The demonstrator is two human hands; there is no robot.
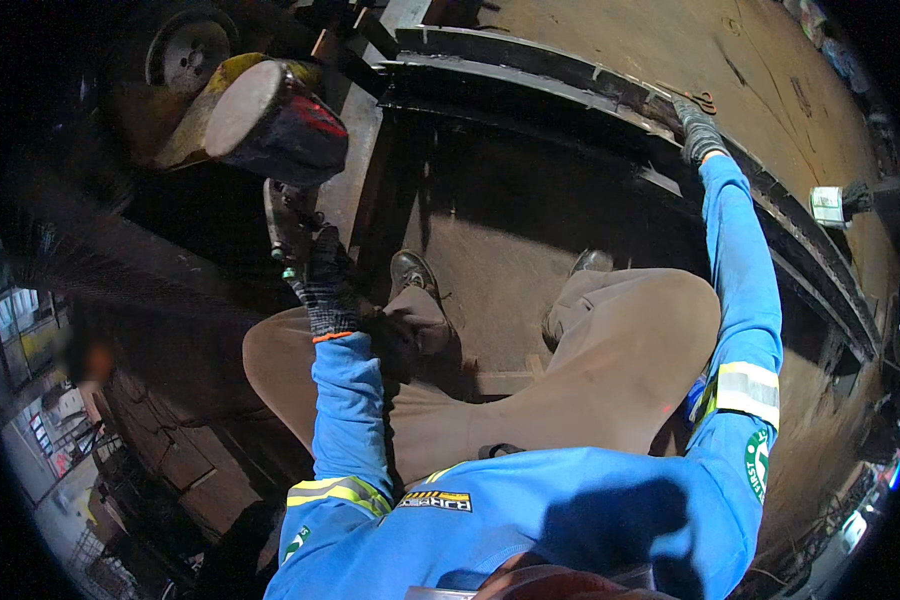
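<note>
My left hand, in a dark knit glove, is closed at the lower end of a dark grey metal tool with a small green part; shadow hides much of the grip. Just above the tool is a drum-shaped black object with a flat grey round face and a red patch. My right hand, gloved too, reaches out to a long curved steel beam and rests on it, fingers extended. Beside those fingertips lies a scissors-like tool with brown looped handles.
A grey steel bar runs past the drum-shaped object. Under my spread legs is a brown floor, partly in shadow. A white can-like container stands beyond the beam at right. A dark round wheel-like part is at upper left.
</note>
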